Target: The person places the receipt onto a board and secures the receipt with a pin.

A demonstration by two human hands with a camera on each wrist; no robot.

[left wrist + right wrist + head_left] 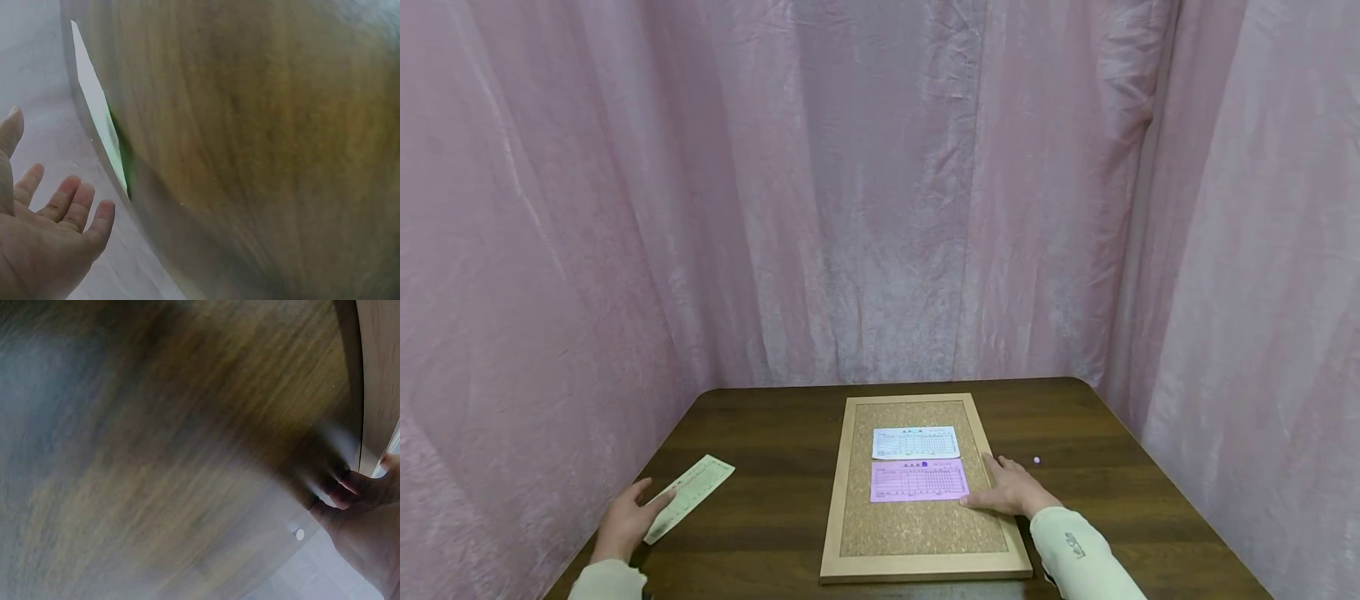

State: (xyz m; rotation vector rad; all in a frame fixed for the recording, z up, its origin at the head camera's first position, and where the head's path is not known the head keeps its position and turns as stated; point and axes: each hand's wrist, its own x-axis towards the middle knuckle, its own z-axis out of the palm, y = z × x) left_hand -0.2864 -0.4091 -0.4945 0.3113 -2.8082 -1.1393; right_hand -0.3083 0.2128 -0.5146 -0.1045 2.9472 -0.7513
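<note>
A cork board [925, 529] in a light wooden frame lies flat on the table. On it, a white printed slip [916, 443] sits just above a pink one [919, 482], which has a round purple pin head [924, 464] at its top edge. My right hand [1009, 490] rests with fingers spread over the board's right frame, thumb at the pink slip's lower right corner. Beside a pale green printed slip [692, 497] on the left is my left hand [625, 521]. Its fingers are loosely bent and hold nothing in the left wrist view, where the slip [100, 106] lies beyond them.
A small light purple pin [1037, 459] stands on the dark wooden table [775, 433], right of the board; the right wrist view shows this pin [300, 534] near the fingers. Pink curtains [880, 208] hang behind the table and along both sides.
</note>
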